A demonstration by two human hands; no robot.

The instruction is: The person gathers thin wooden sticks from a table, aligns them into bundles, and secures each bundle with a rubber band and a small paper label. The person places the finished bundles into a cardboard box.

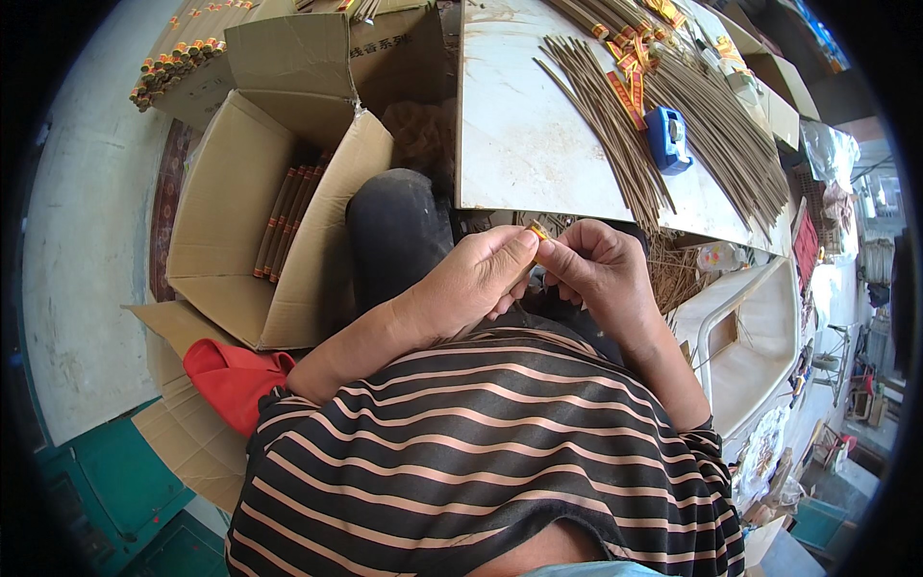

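Over my lap, just off the table's near edge, both hands meet at an incense stick bundle (538,230). Only its small end with a yellow and red paper band shows; my fingers hide the rest. The thumb of my left hand (476,274) presses on the band, its fingers curled beneath. From the other side my right hand (604,262) pinches by the band with thumb and bent fingers. Loose thin brown incense sticks (615,130) lie fanned out on the white table (510,125) beyond. A blue tape dispenser (666,140) stands among them.
An open cardboard box (216,212) at my left holds several banded bundles (293,212). More bundles (178,72) are stacked at the far left. Red cloth (236,380) lies by my left elbow. Red and yellow paper bands (630,77) rest on the sticks. A white trough-like tray (755,341) is at right.
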